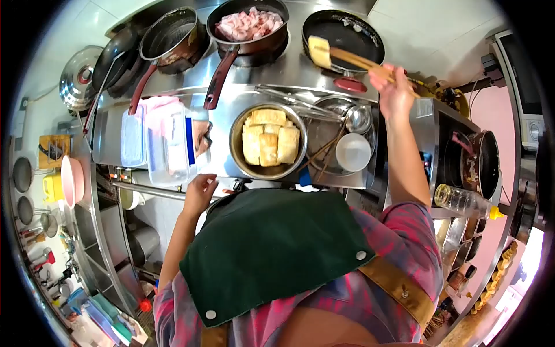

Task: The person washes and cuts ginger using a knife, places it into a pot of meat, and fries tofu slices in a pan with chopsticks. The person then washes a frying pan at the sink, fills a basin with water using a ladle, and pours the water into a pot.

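My right hand (395,91) grips wooden chopsticks (358,59) over the front right edge of the black frying pan (361,37). Pinched at their tips is a pale yellow block that looks like fried tofu (319,52). Several similar browned blocks (269,139) sit in a round metal bowl (236,153) in front of me. My left hand (200,192) hangs at the counter's front edge, fingers loosely bent and nothing visible in them. Nearest to it is a clear plastic container (165,159) with a blue-edged lid.
A pan (221,69) of raw pink meat and another dark pan (173,37) stand on the stove. Right of the bowl, a metal tray (315,130) carries a white bowl (353,152) and ladles. An oil bottle (465,201) lies at the right.
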### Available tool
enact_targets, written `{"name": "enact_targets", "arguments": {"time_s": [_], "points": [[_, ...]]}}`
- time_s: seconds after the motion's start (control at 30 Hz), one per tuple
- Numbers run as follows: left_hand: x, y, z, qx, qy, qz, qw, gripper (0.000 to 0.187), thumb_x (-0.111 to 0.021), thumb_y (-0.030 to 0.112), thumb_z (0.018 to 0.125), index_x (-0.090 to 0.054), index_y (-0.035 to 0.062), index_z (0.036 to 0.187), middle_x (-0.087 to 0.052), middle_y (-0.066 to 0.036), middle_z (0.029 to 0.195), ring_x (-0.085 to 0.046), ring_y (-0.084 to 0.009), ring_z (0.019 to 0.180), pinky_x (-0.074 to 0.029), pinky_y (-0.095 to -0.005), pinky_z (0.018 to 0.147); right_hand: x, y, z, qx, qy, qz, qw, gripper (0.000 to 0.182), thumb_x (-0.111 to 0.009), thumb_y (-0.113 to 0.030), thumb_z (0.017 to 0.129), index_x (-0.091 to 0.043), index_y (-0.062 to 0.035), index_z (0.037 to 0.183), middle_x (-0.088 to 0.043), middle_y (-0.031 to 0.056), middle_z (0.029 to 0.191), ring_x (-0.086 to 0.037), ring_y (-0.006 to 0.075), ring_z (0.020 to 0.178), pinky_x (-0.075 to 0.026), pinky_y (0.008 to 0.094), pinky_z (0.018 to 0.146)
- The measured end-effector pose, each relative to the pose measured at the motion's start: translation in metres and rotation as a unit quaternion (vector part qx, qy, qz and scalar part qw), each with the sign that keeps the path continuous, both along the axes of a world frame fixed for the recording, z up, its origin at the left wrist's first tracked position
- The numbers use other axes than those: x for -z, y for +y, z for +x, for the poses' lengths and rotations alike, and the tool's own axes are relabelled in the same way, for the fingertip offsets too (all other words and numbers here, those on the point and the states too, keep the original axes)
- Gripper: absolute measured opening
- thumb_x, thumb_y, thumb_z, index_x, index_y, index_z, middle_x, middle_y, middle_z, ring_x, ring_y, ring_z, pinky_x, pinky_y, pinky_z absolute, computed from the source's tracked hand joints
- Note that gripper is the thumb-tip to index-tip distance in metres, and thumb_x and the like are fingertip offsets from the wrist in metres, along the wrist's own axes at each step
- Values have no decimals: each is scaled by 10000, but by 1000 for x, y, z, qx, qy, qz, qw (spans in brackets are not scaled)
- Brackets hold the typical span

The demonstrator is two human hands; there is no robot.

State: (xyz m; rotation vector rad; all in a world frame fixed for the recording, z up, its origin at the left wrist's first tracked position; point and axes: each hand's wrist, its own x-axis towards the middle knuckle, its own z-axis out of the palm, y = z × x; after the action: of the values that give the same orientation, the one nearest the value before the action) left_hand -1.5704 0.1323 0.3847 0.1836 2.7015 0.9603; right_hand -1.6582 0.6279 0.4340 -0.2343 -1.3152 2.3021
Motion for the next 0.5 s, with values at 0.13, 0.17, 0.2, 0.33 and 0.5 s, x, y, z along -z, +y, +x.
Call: {"name": "enact_targets", "arguments": {"time_s": [0.13,0.17,0.2,0.33,0.5], "points": [[43,26,-17,-45,-105,106,988,398,-603,191,812,-500,-3,1144,-592,-123,1037,-574,-193,837,-470,-307,708,21,-29,75,-126,-100,-24,987,379,-388,-326,928,-523,29,937,-613,208,830,-649,276,749,-557,341,641],[50,30,-18,-57,-140,144,978,450,-589,216,829,-452,8,1204,-571,-112,1072,-560,-192,865,-467,-318,728,26,-39,91,-150,-125,-35,980,378,-388,-328,928,-523,25,933,-611,203,823,-652,267,741,-560,332,636],[55,38,-20,-100,-219,192,951,526,-583,233,837,-374,13,1267,-546,-111,1098,-551,-198,890,-466,-319,733,37,-44,104,-164,-139,-55,975,375,-389,-327,929,-521,23,939,-608,190,825,-651,264,748,-558,325,633],[72,62,-16,-181,-342,345,855,503,-545,197,850,-318,17,1262,-551,-111,982,-559,-204,771,-491,-333,690,76,-69,130,-144,-232,-102,957,325,-401,-293,931,-515,9,964,-598,142,853,-649,234,726,-541,275,573],[77,79,-25,-104,-423,348,830,316,-534,108,805,-447,-31,1076,-566,-110,886,-562,-207,652,-521,-306,588,37,-62,192,64,-81,-36,994,292,-404,-246,926,-540,12,926,-596,128,762,-579,169,567,-462,253,481]]}}
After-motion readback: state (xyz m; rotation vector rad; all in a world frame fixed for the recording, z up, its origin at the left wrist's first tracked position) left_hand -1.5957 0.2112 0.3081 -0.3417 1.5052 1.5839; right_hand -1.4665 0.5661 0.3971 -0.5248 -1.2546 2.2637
